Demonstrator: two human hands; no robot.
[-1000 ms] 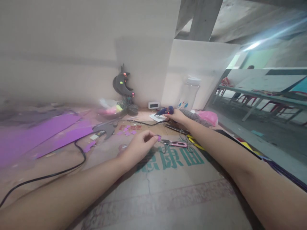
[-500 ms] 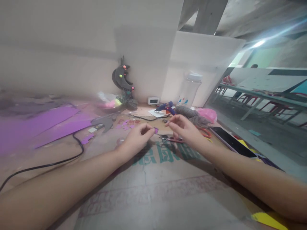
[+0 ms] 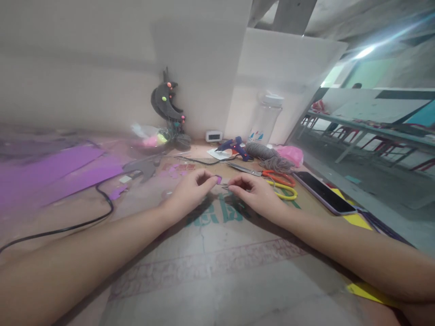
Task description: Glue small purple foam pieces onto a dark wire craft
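My left hand (image 3: 195, 188) is closed in a pinch on a small purple piece (image 3: 219, 179), dark along its upper edge. My right hand (image 3: 256, 192) is curled just to the right of it. A thin metal tip of small scissors (image 3: 224, 186) pokes out from its fingertips, just below the purple piece; their handles are hidden by the hand. Behind and right of this hand lie orange-handled scissors (image 3: 278, 176) and a yellow-handled pair (image 3: 285, 191), partly hidden. Both hands are above a printed cardboard sheet (image 3: 204, 258).
Purple sheets (image 3: 68, 174) and a black cable (image 3: 78, 225) lie left. At the back are a dark crescent decoration (image 3: 166, 103), a small clock (image 3: 214, 136), a blue glue gun (image 3: 234, 147), a clear bottle (image 3: 265, 120) and grey yarn (image 3: 263, 154). A phone (image 3: 322, 192) lies right.
My right hand has come lower and closer to my left hand. The small scissors under it, whose pinkish handles showed before, now show only a tip. The view has shifted slightly.
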